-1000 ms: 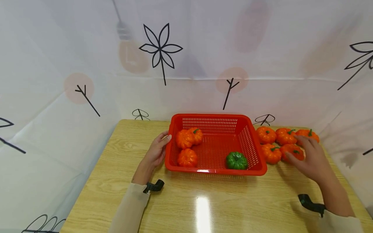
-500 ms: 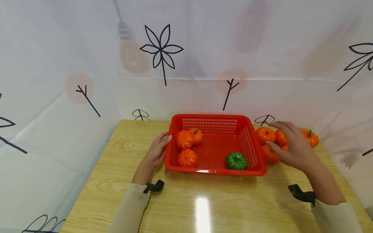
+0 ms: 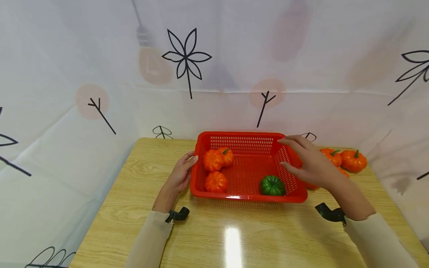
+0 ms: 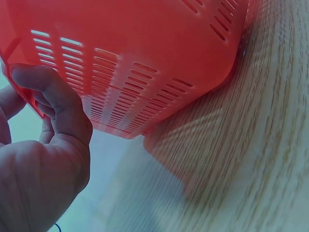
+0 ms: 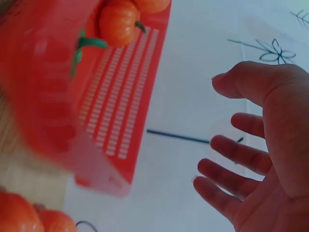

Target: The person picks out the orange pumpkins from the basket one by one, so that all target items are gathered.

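A red plastic basket (image 3: pixel 249 197) with slotted walls stands on the table, holding three small orange pumpkins (image 3: pixel 216 182) at its left and a green pumpkin (image 3: pixel 272 185) at its near right. My left hand (image 3: pixel 179 175) grips the basket's left rim; the left wrist view shows the thumb and fingers of that hand (image 4: pixel 53 140) bent round the rim. Above the basket's right rim is my right hand (image 3: pixel 313 163), its fingers spread and nothing between them. In the right wrist view this hand (image 5: pixel 270 145) is beside the basket wall (image 5: pixel 43 87), thumb and fingers apart.
Several more orange pumpkins (image 3: pixel 353 161) lie on the table right of the basket, partly hidden by my right hand and forearm. A white patterned cloth (image 3: pixel 228 111) hangs behind the wooden table (image 3: pixel 201 234). A dark wrist-worn camera (image 3: pixel 330 213) juts from my right wrist.
My right hand has moved left from over the loose orange pumpkins to the basket's right rim, carrying nothing. The left hand and the basket have stayed in place.
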Motion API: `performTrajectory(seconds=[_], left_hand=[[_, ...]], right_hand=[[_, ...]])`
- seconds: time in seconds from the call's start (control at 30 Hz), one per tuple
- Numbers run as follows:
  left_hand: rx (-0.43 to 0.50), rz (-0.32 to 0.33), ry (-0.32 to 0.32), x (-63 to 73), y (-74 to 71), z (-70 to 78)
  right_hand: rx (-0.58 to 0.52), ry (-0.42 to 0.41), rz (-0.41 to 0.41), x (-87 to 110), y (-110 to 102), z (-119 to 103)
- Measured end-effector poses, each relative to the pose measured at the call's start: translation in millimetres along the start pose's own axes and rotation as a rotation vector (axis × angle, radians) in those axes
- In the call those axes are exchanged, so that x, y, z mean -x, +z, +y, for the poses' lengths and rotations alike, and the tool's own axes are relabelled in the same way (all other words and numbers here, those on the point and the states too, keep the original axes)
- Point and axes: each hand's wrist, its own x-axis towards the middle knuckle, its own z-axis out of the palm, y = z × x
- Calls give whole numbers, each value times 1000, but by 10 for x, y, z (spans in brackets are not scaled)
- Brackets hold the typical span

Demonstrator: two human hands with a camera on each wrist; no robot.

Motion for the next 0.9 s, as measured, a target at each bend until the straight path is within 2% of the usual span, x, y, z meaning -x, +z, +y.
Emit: performTrajectory(seconds=[0.23, 0.37, 0.47, 0.67, 0.9], left_hand=[[13, 12, 1, -6, -5, -19], [16, 8, 5, -8, -3, -21], [17, 5, 7, -7, -4, -22], [3, 3, -2, -6, 4, -29], [2, 12, 9, -17, 6, -26]], right_hand=[[-31, 9, -87, -255, 84, -105], [-61, -25, -115, -401, 161, -144], [-109, -55, -140, -505, 265, -155], [-175, -62, -219, -658, 509, -188], [-209, -100, -227, -856, 705, -291]])
